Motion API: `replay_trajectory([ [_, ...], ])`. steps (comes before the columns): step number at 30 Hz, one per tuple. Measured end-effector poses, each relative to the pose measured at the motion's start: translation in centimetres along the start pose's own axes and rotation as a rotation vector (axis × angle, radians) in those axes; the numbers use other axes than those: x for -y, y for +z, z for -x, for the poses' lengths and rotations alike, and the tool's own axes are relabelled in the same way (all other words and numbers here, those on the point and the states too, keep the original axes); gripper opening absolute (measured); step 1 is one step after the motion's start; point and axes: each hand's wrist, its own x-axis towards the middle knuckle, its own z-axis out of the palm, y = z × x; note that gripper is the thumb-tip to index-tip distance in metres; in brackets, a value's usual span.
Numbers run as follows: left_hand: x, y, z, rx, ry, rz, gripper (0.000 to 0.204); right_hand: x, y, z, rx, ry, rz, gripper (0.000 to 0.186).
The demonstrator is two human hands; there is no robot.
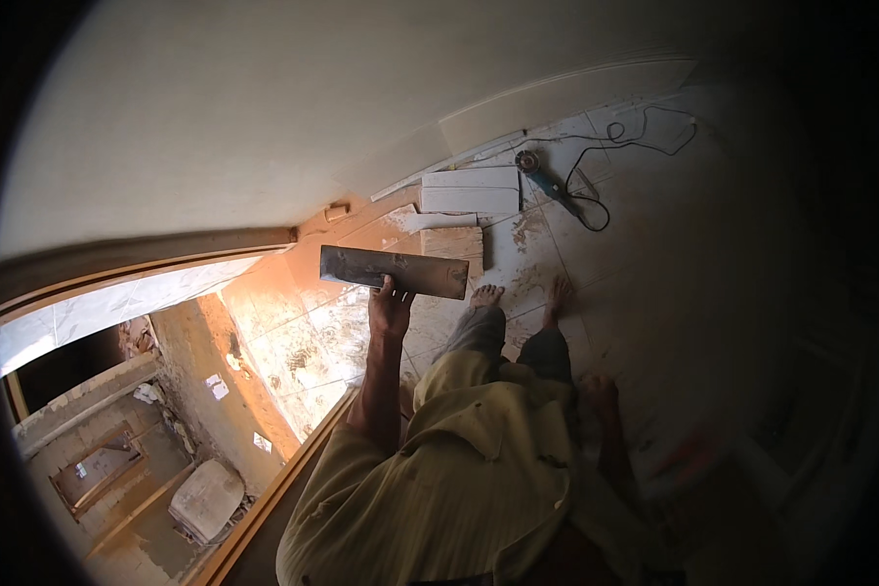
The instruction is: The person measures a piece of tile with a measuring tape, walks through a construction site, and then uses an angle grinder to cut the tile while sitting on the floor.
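Fingers of the left hand (391,311) are closed round the near edge of a flat steel trowel (395,271), held level out over the tiled floor (557,244), while the right hand (601,396) hangs low at the side in shadow and I cannot tell whether it is open or closed. With only that one-edge grip, the blade could tip or slip and drop onto the bare feet (486,293) just below. Farther off, the grinder (542,176) and its looping cord (606,146) by the stacked tiles (469,190) look like a tripping risk.
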Motion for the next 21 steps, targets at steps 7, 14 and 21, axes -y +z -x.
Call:
replay_trajectory([
  [7, 6.3, 0.6, 3.1, -0.034, 0.135, 0.097, 0.03, 1.4, -12.8, -12.8, 0.057, -0.261, 0.248, 0.041],
  [14, 11.8, 1.7, 2.9, -0.158, 0.132, 0.024, 0.026, 3.4, -24.0, -21.6, -0.02, -0.146, 0.086, 0.042],
  [21, 13.8, -0.1, 0.1, -0.254, 0.188, 0.015, 0.022, 2.0, -20.5, -23.3, 0.14, -0.297, 0.312, 0.04],
])
